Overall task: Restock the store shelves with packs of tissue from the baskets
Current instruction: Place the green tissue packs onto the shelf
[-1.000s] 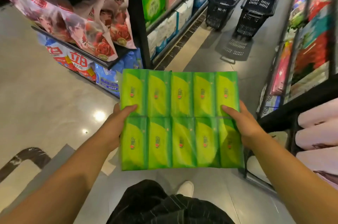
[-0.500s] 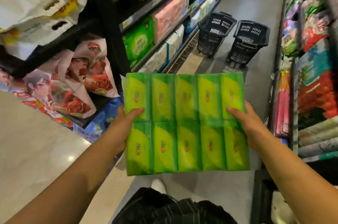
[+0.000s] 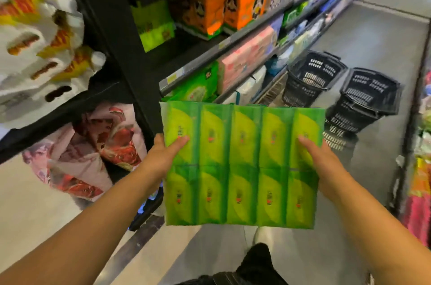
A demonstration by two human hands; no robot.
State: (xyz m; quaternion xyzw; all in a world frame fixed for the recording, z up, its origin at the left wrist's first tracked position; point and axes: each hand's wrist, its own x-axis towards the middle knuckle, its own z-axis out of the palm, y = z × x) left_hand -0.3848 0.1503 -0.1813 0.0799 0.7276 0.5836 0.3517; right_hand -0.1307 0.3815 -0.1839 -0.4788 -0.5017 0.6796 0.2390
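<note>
Head-camera view down a store aisle. Held flat in front of the body: a wide green pack of tissue (image 3: 240, 163), ten small packets wrapped together in two rows of five. Gripped at its left edge by the left hand (image 3: 161, 156), thumb laid across the top face, fingers tucked underneath and out of sight. Gripped the same way at its right edge by the right hand (image 3: 320, 159). Not yet on any shelf; carried in mid-air above the floor (image 3: 373, 40), near the shelves (image 3: 221, 43) on the left. Further along the aisle, two black baskets (image 3: 312, 79) side by side on the floor, too far off to tell whether filled.

On the middle level, similar bright green packs (image 3: 151, 26) beside orange boxes (image 3: 224, 0), with dark open space in front of them. One level lower, more green stock (image 3: 198, 87) next to pink packs (image 3: 247, 56).

Likely step: carrying the pack to its slot. To do it well, match it to the like green stock, probably on the middle level. Impossible to confirm the brand through the blur. Face the shelf squarely. Hold both edges level to prevent sagging or folding along the middle seam. Lead with the far long edge, slide in over the shelf lip, then release one hand at a time. Take care not to knock the orange boxes alongside.
</note>
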